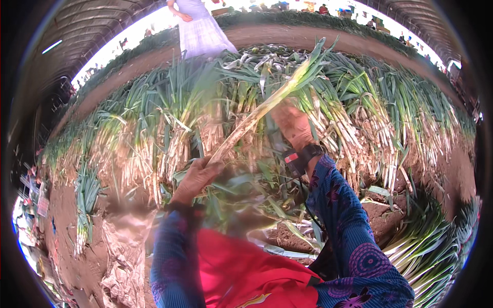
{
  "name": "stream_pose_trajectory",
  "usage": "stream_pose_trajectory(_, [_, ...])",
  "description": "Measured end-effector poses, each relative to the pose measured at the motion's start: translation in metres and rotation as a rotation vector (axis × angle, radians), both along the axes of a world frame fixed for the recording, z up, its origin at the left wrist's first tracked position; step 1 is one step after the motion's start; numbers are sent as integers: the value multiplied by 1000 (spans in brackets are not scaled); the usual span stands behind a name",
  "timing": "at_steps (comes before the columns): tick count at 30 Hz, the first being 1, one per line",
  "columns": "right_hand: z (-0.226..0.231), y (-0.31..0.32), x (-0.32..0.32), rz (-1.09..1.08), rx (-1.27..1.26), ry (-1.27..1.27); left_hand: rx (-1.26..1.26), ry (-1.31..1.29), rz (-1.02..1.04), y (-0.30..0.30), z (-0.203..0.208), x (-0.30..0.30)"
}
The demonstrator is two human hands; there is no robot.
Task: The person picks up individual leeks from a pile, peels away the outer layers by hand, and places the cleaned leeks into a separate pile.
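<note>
My left hand is closed around the pale lower end of a long green onion. The stalk slants up and away to the right, its outer skin brownish and dry low down, with green leaves spreading at the far tip. Close beside the stalk's upper part is my right hand, its fingers blurred; whether it grips the stalk cannot be made out. Behind both hands stand packed bundles of green onions, white ends toward me and green tops away. Loose leaves and peelings lie below my hands.
A heap of cleaner green onions lies at the lower right. One small bunch rests on bare soil at the left, near a crumpled brownish sheet. Beyond the row, a person in a pale dress stands by a dirt path.
</note>
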State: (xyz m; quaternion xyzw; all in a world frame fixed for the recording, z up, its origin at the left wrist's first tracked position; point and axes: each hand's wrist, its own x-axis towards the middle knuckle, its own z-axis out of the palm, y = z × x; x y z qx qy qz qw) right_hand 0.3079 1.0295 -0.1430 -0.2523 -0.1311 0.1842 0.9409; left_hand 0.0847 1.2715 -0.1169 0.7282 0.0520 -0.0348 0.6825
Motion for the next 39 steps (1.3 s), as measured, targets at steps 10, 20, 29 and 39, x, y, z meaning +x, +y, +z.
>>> stream_pose_trajectory(10, [13,48,-21,135,-237,-164,153,-158,29,20,-14,28])
stream_pose_trajectory(20, [3,52,-14,252,-120,-150,214,-269,42,26,-40,76])
stream_pose_trajectory(29, [-44,-8,-72,362,-384,-278,-224,-81,143,23,-17,76])
stream_pose_trajectory(39, [-80,-69,-120,407,-611,130,-5,-70,203,19,-14,86])
